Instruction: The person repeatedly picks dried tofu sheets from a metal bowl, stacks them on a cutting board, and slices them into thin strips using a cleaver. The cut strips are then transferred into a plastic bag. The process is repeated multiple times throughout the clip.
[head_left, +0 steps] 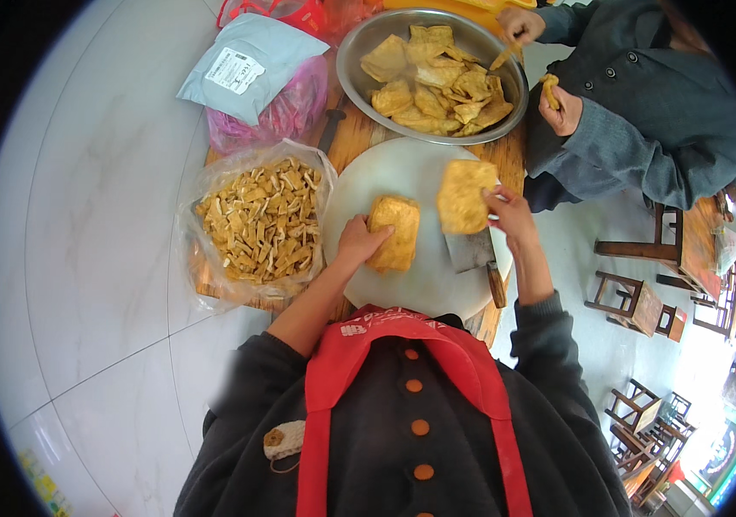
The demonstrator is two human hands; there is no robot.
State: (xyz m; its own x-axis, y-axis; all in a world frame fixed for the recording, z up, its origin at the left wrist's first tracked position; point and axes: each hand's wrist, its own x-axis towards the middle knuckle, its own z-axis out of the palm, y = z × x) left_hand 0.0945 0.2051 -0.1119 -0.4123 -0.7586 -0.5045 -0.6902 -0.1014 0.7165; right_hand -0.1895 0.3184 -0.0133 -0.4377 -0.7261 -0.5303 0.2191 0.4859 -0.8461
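My left hand [363, 241] is closed around the side of a stack of golden fried tofu sheets [396, 231] lying on a round white cutting board [419, 297]. In my right hand [514, 215], thumb and fingers pinch one fried tofu sheet [464, 195], held up over the right part of the board. Partly hidden beneath that sheet lies a cleaver [468, 252], its wooden handle toward the board's right edge. Left of the board, a clear plastic bag [322, 164] stands opened, full of fried tofu strips [260, 226].
A steel basin [347, 82] of fried tofu sheets stands beyond the board. To its right, a co-worker [643, 103] holds tofu pieces in both hands. A grey parcel [251, 65] rests on a pink bag [286, 110] at the far left. Wooden stools [630, 303] stand rightward.
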